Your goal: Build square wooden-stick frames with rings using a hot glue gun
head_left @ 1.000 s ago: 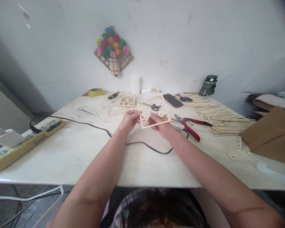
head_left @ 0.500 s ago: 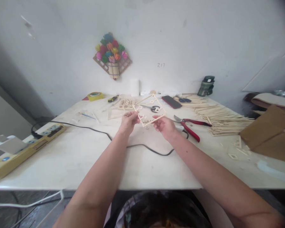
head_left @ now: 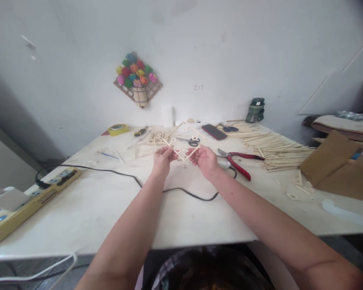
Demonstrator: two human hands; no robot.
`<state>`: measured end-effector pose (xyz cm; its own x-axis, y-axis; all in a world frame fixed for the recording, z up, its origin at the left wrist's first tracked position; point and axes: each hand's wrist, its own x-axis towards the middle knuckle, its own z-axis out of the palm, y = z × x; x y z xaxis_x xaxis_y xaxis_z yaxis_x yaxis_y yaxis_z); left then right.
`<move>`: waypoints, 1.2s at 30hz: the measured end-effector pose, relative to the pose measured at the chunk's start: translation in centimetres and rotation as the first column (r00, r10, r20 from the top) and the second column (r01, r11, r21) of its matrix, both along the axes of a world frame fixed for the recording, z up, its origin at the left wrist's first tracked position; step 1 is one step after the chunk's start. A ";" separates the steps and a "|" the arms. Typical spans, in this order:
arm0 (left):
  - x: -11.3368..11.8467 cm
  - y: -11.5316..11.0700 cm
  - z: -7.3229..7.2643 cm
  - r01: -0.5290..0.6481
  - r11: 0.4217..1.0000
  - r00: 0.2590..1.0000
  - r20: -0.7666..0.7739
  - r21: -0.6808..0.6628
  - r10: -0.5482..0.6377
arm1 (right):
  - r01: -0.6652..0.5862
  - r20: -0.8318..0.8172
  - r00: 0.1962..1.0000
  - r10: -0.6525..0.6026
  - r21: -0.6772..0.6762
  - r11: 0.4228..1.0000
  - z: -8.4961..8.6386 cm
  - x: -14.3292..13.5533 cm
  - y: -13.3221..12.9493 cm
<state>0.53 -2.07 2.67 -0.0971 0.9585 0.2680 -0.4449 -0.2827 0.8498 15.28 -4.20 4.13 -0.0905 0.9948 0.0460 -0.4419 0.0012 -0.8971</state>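
A square frame of thin wooden sticks (head_left: 195,131) is held up above the table, turned with one corner toward me. My left hand (head_left: 163,158) pinches its near left side, and my right hand (head_left: 204,158) pinches the near right side. Both hands are closed on the sticks. Small square stick pieces show in and around the frame; I cannot tell which are joined to it. Behind it lie black-handled scissors (head_left: 194,141) and a stick lattice (head_left: 157,137). Red-handled pruning shears (head_left: 236,157) rest to the right of my right hand, near a white tool with a black cord.
Many loose wooden sticks (head_left: 278,151) spread at the right, beside a cardboard box (head_left: 335,165). A phone (head_left: 214,131), yellow tape (head_left: 117,129) and a green bottle (head_left: 255,110) stand toward the back. A black cord (head_left: 196,196) crosses the table from a yellow power strip (head_left: 39,199).
The view has shifted slightly, so most things sit a little further left. My right hand has shifted its hold on the stick frame and the frame's tilt differs a little; both hands still hold it.
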 end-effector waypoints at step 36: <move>1.3 -0.5 -0.7 0.147 0.985 0.989 0.011 -0.089 -0.146 | 0.180 0.331 0.918 -0.218 0.140 0.974 0.1 0.5 3.5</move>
